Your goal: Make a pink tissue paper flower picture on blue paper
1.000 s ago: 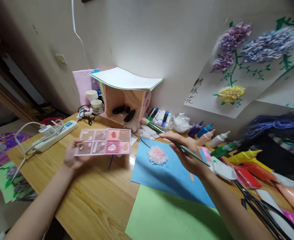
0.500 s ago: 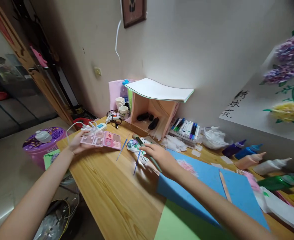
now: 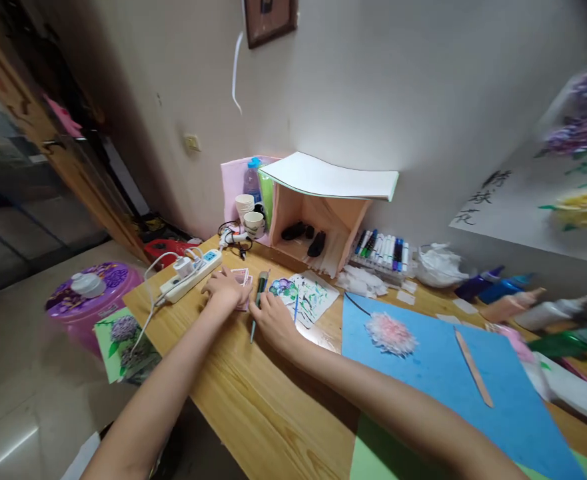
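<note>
My left hand (image 3: pixel 223 291) lies curled over a pink paint palette (image 3: pixel 242 276) that rests on the wooden table (image 3: pixel 253 407), just right of a white power strip (image 3: pixel 191 280). Most of the palette is hidden under the hand. My right hand (image 3: pixel 273 319) is closed round a thick green-handled brush (image 3: pixel 261 285), whose tip points away from me beside the palette. A thin blue brush (image 3: pixel 252 331) lies on the table at this hand's left edge. A painted sheet of paper (image 3: pixel 307 297) lies just right of the right hand.
A blue sheet (image 3: pixel 448 380) carries a pink paper flower (image 3: pixel 391 333) and a wooden stick (image 3: pixel 474 368). Behind stand a wooden box (image 3: pixel 318 223), markers (image 3: pixel 383 250), paper cups (image 3: pixel 250 215) and paint bottles (image 3: pixel 510 303). A purple tub (image 3: pixel 90 290) sits on the floor at left.
The left hand has brought the palette down onto the table near the power strip. The right hand has carried the green brush left, off the blue sheet to beside the palette. The view has swung left.
</note>
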### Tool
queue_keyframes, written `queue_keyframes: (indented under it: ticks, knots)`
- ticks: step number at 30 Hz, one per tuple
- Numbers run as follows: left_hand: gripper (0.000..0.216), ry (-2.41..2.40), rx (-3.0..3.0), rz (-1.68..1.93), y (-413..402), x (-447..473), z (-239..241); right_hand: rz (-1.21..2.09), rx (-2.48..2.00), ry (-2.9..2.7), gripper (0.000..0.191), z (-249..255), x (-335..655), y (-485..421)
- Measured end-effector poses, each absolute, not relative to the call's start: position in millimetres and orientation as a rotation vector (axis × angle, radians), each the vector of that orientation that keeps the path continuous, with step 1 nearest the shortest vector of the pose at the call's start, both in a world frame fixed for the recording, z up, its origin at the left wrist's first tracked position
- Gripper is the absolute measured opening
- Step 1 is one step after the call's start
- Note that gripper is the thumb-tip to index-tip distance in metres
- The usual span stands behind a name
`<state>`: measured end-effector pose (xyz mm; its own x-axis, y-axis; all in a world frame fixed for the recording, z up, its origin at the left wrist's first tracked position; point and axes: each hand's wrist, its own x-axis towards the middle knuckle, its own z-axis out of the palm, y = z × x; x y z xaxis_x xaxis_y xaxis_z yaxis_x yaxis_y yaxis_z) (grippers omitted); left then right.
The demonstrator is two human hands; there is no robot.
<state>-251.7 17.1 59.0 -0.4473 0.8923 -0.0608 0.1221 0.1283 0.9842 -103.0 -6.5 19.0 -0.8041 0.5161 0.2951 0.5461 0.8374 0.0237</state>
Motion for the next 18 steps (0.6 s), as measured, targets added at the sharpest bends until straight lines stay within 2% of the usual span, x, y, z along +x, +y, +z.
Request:
queue_keyframes:
  ticks: [3,9,13,18]
  knots:
    - [0.082,2.415,1.072,0.925,19.3,-238.5,50.3,-0.152,-0.8,-2.753,0.021,15.3,-109.3,-4.5]
    - [0.093,2.652,1.525,0.274,21.9,-246.9,44.9,-0.072,-0.826,-2.772,0.017,21.8,-102.8,4.7]
    - [0.095,2.668,1.606,0.275,18.7,-247.4,40.1,-0.084,-0.652,-2.765,0.021,56.5,-69.4,-0.9]
    - [0.097,2.618,1.511,0.291,18.8,-249.5,41.1,0.112,-0.556,-2.476,0.03,154.0,18.1,-63.7]
